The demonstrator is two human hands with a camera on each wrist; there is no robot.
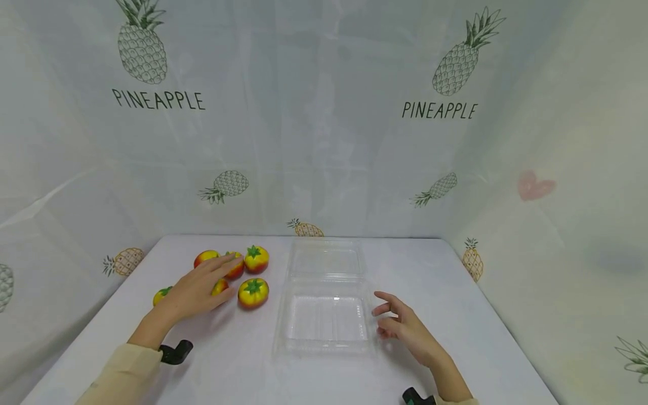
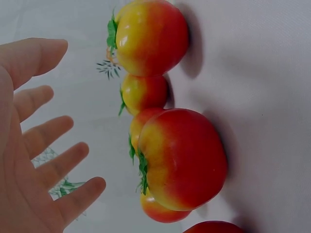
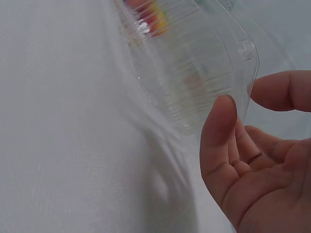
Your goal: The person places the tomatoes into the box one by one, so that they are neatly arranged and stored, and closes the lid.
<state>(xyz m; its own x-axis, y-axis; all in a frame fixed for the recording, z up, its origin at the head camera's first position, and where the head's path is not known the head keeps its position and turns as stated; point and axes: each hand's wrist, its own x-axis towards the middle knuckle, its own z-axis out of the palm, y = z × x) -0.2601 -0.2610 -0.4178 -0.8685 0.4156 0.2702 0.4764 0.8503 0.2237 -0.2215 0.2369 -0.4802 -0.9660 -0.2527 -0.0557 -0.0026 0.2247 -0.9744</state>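
My left hand hovers over a group of red-and-yellow tomatoes with green leafy tops, its fingers spread and nothing held. In the left wrist view, that hand is apart from the nearest tomato. One tomato sits to the right of its thumb, another just behind. A clear plastic clamshell box lies opened flat, its lid toward the wall. At the box's right edge is my right hand, fingers loosely bent; whether a fingertip touches the rim, I cannot tell.
A white table carries everything. Behind and beside it hangs a pale curtain printed with pineapples. At the left, a further tomato lies partly hidden by the left arm. Dark wrist devices are strapped to both arms.
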